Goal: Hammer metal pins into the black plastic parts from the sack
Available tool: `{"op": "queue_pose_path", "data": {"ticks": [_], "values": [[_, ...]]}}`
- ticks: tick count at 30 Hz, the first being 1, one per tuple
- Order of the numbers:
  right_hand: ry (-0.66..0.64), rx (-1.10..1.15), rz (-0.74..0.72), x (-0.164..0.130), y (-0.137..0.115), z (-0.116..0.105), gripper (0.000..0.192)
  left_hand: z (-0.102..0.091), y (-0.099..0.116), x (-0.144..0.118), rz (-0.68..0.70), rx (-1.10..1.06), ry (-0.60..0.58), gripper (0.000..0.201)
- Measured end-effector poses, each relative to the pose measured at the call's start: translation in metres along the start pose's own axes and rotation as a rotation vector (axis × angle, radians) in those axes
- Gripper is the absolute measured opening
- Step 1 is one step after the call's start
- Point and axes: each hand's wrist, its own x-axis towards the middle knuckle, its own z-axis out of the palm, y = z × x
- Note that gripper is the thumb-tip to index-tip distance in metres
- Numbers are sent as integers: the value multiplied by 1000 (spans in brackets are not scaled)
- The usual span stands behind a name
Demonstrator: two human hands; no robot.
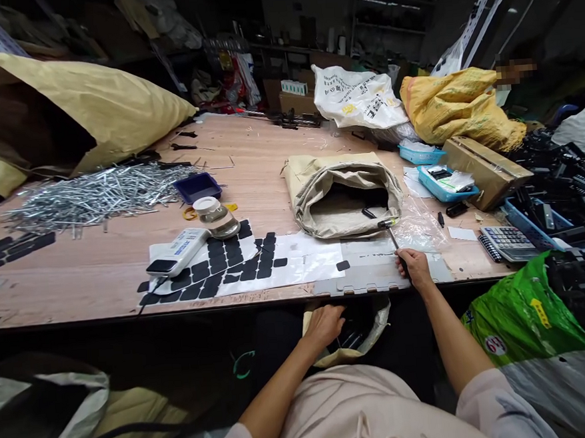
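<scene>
My right hand (415, 266) is closed around the dark handle of a small hammer (392, 236). Its yellowish-green and metal head points away from me, by the mouth of a rolled-down beige sack (341, 165) lying on the table. One small black piece (368, 213) shows inside that mouth. Below the table edge, my left hand (324, 325) reaches over an open sack (380, 323) in my lap that holds dark parts. Its fingers are curled, and their tips are partly hidden. Under my right hand lies a grey-white sheet (367, 277) with a black rounded pad (343, 265) near it.
Left on the table are a pile of metal rods (105, 195), a blue tray (197, 187), a lidded jar (217, 217), a white device (178, 252) and black adhesive pads (215, 264). To the right are a calculator (508, 242), blue baskets (445, 185) and a green bag (519, 310).
</scene>
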Motion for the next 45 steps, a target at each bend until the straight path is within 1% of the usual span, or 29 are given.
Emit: {"op": "queue_pose_path", "data": {"ticks": [1,2,4,5,6,7,9,10,11,12,13,14,15,17,20,22,23,25,28,30,32,33,35,37,39,42,45], "values": [[-3,-1,2,0,1,0,38,-5,3,3,9,-26,-51,35],[-5,-1,6,0,1,0,38,-13,9,8,58,-84,-103,36],[-6,2,12,0,2,0,37,-36,23,22,230,-268,-188,36],[-4,4,13,0,2,1,37,-50,31,33,310,-369,-193,36],[0,4,12,-1,2,1,37,-65,39,46,370,-466,-165,37],[5,2,11,-1,2,1,37,-80,47,63,399,-547,-96,37],[10,-3,9,-1,3,2,36,-109,58,104,391,-658,119,39],[11,-7,8,-1,3,3,36,-122,62,127,367,-673,247,38],[14,-10,8,0,4,3,36,-133,64,151,329,-644,366,35],[18,-12,8,1,5,3,36,-141,65,174,275,-578,461,30],[24,-13,7,1,5,3,36,-147,66,195,215,-489,520,27],[30,-13,6,2,6,3,36,-150,65,215,160,-387,543,26],[35,-11,6,3,7,3,36,-151,64,232,119,-284,536,28],[34,-8,10,3,7,3,36,-147,61,257,89,-100,470,32],[27,-4,18,3,5,3,34,-138,58,276,68,75,381,27],[31,-3,18,3,4,4,33,-136,56,278,34,106,367,19],[34,-5,17,2,3,4,32,-136,56,277,25,95,378,17],[37,-8,16,2,2,4,32,-140,54,267,25,32,440,15],[43,-6,13,2,3,3,32,-141,50,234,90,-101,610,17],[46,-4,15,2,4,3,32,-134,46,203,197,-170,663,19],[47,-5,17,2,5,2,32,-119,38,174,287,-207,624,19],[49,-9,13,2,5,2,32,-110,34,162,299,-214,583,18],[58,-31,-3,1,5,1,33,-92,25,147,261,-227,512,17],[68,-83,-37,-2,5,2,34,-79,18,143,198,-250,482,18],[72,-165,-81,-5,5,3,36,-73,13,146,163,-274,486,20],[79,-331,-191,-11,4,6,38,-74,13,151,154,-285,483,19],[89,-502,-347,-16,4,8,37,-78,15,151,130,-288,465,20]]}}
